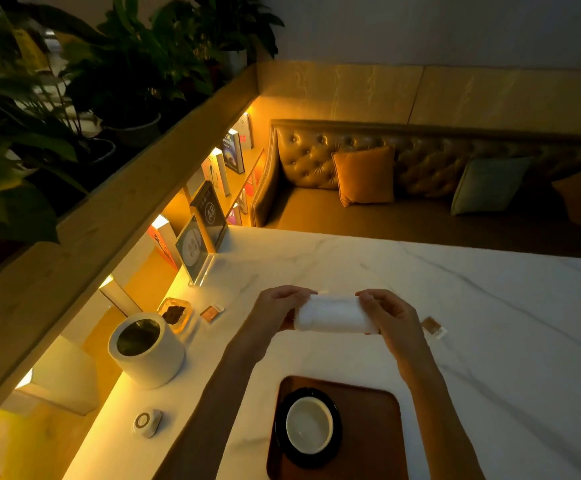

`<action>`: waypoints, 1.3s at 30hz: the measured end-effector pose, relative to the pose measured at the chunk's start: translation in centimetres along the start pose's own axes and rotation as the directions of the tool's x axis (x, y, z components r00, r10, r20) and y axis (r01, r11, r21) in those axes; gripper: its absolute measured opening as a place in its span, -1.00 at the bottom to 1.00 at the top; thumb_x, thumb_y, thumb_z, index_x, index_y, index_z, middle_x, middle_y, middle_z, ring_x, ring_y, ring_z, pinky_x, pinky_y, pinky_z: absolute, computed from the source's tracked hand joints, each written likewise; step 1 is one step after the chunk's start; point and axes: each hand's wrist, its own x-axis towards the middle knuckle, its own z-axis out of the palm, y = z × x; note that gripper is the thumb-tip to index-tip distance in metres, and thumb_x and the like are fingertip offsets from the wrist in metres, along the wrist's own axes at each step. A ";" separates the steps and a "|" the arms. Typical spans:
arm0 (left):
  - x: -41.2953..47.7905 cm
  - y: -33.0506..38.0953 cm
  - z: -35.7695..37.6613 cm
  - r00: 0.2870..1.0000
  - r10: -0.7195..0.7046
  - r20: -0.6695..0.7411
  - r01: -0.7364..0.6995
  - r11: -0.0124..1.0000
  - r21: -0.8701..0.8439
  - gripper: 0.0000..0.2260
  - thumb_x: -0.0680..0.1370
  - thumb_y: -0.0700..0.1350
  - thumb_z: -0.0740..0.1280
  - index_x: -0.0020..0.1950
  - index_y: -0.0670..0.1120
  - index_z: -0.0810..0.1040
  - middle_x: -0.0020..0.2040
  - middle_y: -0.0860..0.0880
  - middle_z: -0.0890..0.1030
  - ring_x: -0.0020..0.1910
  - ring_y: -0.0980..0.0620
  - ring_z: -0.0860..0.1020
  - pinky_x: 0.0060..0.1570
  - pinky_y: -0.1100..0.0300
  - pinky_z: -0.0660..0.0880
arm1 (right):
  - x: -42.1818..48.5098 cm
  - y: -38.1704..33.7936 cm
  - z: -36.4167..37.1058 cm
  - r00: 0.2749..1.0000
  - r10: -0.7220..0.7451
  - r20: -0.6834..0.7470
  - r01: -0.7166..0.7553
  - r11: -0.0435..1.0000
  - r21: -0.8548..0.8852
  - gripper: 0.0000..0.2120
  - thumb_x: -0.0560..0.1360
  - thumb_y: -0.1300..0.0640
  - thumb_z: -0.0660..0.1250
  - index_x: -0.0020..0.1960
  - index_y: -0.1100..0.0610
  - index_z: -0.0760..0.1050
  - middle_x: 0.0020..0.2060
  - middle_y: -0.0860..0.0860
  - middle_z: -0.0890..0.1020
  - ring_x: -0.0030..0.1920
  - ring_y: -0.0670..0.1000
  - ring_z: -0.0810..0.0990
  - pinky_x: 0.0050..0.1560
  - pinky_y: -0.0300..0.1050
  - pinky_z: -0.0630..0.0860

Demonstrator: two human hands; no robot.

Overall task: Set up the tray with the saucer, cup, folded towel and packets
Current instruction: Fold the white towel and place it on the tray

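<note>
Towel (334, 315) held up at 12 o'clock of tray (379, 427), pinched by left hand (278, 306) and right hand (386, 313). Folding step judged underway. Cup (309, 424) already placed on saucer (282, 441). Next: towel to be laid at tray's bare 3 o'clock side.

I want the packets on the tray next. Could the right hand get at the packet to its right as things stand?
Probably not yet: the right hand grips the towel together with the left hand. The packet lies close by on bare table, nothing blocking it.

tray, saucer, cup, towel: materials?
Tray: likely wood, dark brown, matte. Saucer: black and glossy, probably glazed ceramic. Cup: white, smooth, likely ceramic. Towel, held in both hands: white, soft fuzzy cloth, seemingly terry.
</note>
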 end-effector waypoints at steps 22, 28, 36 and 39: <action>5.1 -23.5 12.8 0.694 -0.545 0.471 -0.235 0.448 0.863 -0.71 0.55 0.04 0.32 0.25 0.01 0.49 0.27 0.01 0.57 0.28 -0.03 0.50 0.39 -0.05 0.28 | -7.7 24.8 -12.3 0.698 0.703 0.138 -0.593 0.675 -0.440 -0.85 0.51 0.13 0.36 0.07 0.12 0.56 0.01 0.13 0.61 0.00 0.08 0.60 -0.10 -0.10 0.64; 5.9 -26.5 13.6 0.620 -0.607 0.497 -0.545 0.122 0.829 -0.69 0.59 0.02 0.25 0.33 0.03 0.45 0.30 -0.04 0.55 0.38 -0.09 0.38 0.50 -0.10 0.02 | -7.6 27.5 -10.6 0.731 0.660 0.175 -0.435 0.648 -0.625 -0.84 0.52 0.10 0.33 0.05 0.11 0.59 -0.01 0.04 0.63 -0.04 -0.04 0.55 -0.06 -0.19 0.50; 6.3 -27.8 13.5 0.657 -0.592 0.467 -0.622 -0.074 0.780 -0.73 0.61 -0.04 0.20 0.28 -0.03 0.51 0.21 -0.07 0.59 0.40 -0.13 0.32 0.53 -0.19 -0.14 | -7.5 29.4 -9.3 0.832 0.543 0.115 -0.321 0.640 -0.698 -0.86 0.54 0.09 0.30 0.01 0.13 0.58 0.03 0.10 0.56 -0.05 0.00 0.56 0.05 -0.12 0.51; 5.9 -28.1 13.8 0.674 -0.572 0.467 -0.621 -0.096 0.778 -0.76 0.60 -0.06 0.22 0.24 -0.04 0.52 0.18 -0.07 0.61 0.40 -0.13 0.31 0.53 -0.21 -0.14 | -7.8 29.6 -9.2 0.809 0.567 0.152 -0.305 0.627 -0.717 -0.75 0.50 -0.06 0.32 0.10 0.05 0.54 0.06 0.01 0.48 -0.03 -0.01 0.54 0.02 -0.14 0.51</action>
